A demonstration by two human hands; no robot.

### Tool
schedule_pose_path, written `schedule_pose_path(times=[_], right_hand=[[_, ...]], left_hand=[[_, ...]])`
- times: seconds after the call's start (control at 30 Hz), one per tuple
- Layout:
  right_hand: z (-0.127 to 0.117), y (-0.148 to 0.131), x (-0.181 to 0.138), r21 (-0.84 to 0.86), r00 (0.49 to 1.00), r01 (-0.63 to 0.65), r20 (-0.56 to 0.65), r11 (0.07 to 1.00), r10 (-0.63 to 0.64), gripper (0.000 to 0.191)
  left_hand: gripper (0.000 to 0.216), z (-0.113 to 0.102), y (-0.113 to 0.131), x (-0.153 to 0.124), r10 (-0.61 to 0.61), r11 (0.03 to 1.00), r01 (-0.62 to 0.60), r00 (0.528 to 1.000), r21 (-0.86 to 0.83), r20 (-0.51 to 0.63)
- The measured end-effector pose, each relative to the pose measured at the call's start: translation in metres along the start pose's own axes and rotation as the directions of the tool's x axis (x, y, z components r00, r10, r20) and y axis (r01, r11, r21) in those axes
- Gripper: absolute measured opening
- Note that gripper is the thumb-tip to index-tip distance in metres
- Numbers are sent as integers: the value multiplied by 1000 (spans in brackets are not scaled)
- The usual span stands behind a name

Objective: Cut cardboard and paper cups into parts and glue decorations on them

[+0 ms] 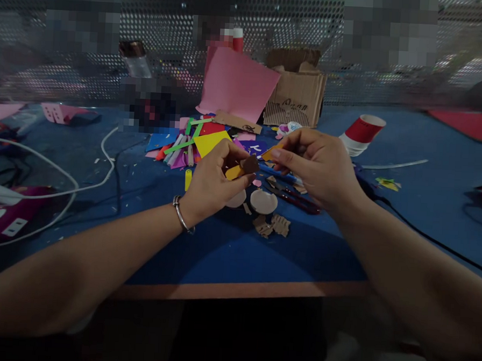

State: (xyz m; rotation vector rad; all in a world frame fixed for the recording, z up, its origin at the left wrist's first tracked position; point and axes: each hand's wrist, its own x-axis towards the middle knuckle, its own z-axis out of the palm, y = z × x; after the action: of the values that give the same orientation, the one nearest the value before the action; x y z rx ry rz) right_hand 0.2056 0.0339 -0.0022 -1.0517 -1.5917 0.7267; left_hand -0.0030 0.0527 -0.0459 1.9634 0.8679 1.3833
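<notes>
My left hand (214, 182), with a metal bangle at the wrist, is closed on a small brown cardboard piece (250, 164) with a yellow-orange strip (235, 172) against it. Whether the two are joined I cannot tell. Between thumb and fingers of my right hand (312, 162) is an orange paper piece (271, 152), its tip close to the cardboard. Below the hands lie a pale round disc (263, 201) and torn cardboard scraps (279, 225). Dark-red-handled scissors (300, 201) lie partly under my right hand.
Coloured paper scraps (178, 150) are heaped behind my left hand. Further back stand a pink sheet (238, 83) and a cardboard box (296, 97). A red-and-white paper cup (362, 134) is at right. White cable (77, 185) loops across the left beside a purple power strip (15, 217).
</notes>
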Motion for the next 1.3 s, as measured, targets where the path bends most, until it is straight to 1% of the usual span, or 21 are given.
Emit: schedule_pose_path(times=[0.1,0.23,0.33,0.47,0.57,0.7,0.83,0.93,1.1,1.3], right_hand=[[3,3,-1,23,999,-13,31,1000,12,15],[5,5,-2,-24,999,-1,39,1000,2,22],[7,8,-2,-47,999,-31,41,998,33,28],[8,11,-2,-61,999,-13,31,998,15,25],[9,12,-3,-68,1000,-5,12,998,6,20],[10,12,-3,-24,999,-50,14,998,50,19],[12,13,-4,33,998,-56,10,998,56,19],[13,13,-5,51,999,-42,10,998,42,19],[14,10,-6,70,999,-35,15,997,34,19],[14,9,-7,78,999,-46,0,996,46,19]], left_hand=[[35,0,1,0,0,1000,0,1000,5,5],[36,1,1,0,-16,1000,16,1000,15,6],[36,3,1,0,-1,1000,1,1000,-1,13],[35,5,1,-1,15,1000,-14,1000,-23,13],[37,5,0,-2,-18,998,20,999,-60,33],[41,6,3,-3,-69,985,81,994,-152,83],[47,9,9,-5,-136,937,171,982,-304,134],[51,10,12,-7,-185,906,226,972,-357,145],[56,11,14,-9,-202,887,247,967,-390,153],[48,14,16,-11,-213,856,251,968,-452,134]])
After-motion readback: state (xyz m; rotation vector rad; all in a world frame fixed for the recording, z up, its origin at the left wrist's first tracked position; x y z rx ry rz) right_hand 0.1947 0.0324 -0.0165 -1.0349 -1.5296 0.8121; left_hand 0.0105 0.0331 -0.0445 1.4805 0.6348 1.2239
